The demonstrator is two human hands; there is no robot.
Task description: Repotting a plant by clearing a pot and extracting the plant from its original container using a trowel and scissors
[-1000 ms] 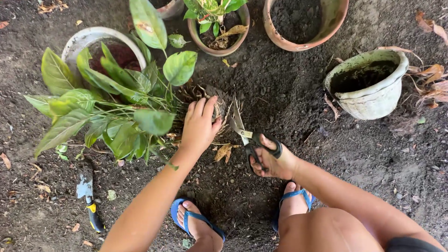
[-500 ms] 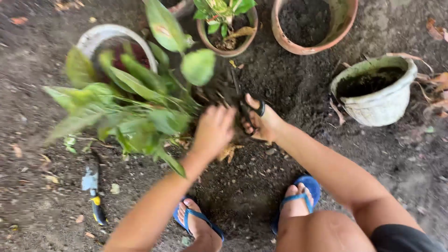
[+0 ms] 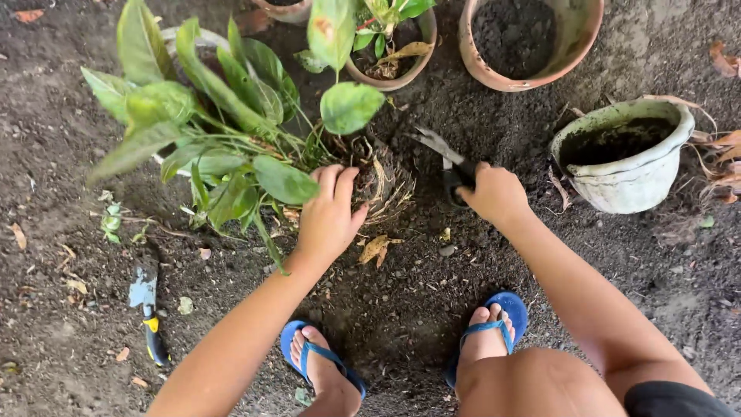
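Plant [image 3: 231, 147], pulled from its pot, lying on its side on the bare soil [image 3: 432, 309]; leaves fanned out to the left and up, root ball [image 3: 378, 177] to the right, tangled and ringed with pale stringy roots. Long axis roughly left to right, tilting up toward the leaves. Left hand [image 3: 328, 212] clasped over the near side of the root ball, fingers spread on top, holding it steady. Right hand [image 3: 494, 193] just to the right of the roots, clenched round the black handles of scissors [image 3: 444, 154]; blades slightly parted, pointing up and left toward the far side of the root ball, not touching it. So: roots between the two hands, left hand on them, right hand near but apart.

Around this, a white pot [image 3: 625, 166] with dark soil to the right, a terracotta pot [image 3: 587, 38] at top, a small potted plant [image 3: 386, 38] beside it. Trowel [image 3: 147, 309] lying far left. Blue sandals [image 3: 486, 328] below.
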